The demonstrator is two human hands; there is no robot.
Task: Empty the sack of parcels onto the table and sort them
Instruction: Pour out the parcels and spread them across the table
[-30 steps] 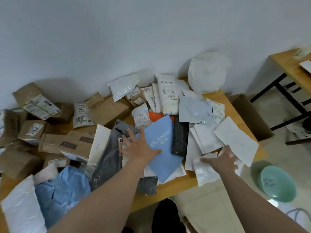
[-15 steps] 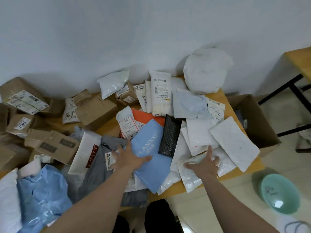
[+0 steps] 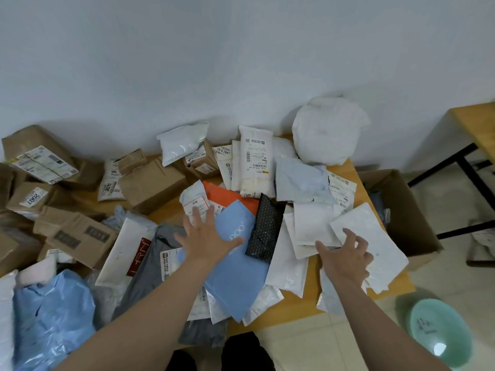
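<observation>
Parcels cover the wooden table (image 3: 300, 310). My left hand (image 3: 206, 239) lies flat with spread fingers on a light blue mailer (image 3: 235, 274) in the middle of the pile. My right hand (image 3: 345, 257) hovers with loosely spread fingers over white mailers (image 3: 369, 236) near the table's right end; whether it touches them is unclear. Between the hands lies a black dotted pouch (image 3: 265, 228). An orange mailer (image 3: 219, 195) and a grey bag (image 3: 150, 274) lie beside the blue one. Brown boxes (image 3: 150, 183) fill the left side.
A bulky white bag (image 3: 326, 129) sits at the back right against the wall. An open cardboard box (image 3: 401, 218) stands on the floor right of the table, a green basin (image 3: 439, 333) lower right. A crumpled blue plastic bag (image 3: 51, 317) lies at the lower left. Another table (image 3: 476, 121) is far right.
My left hand slid forward along the blue mailer toward the orange one. My right hand lifted and opened its fingers over the white mailers. The view shifted slightly.
</observation>
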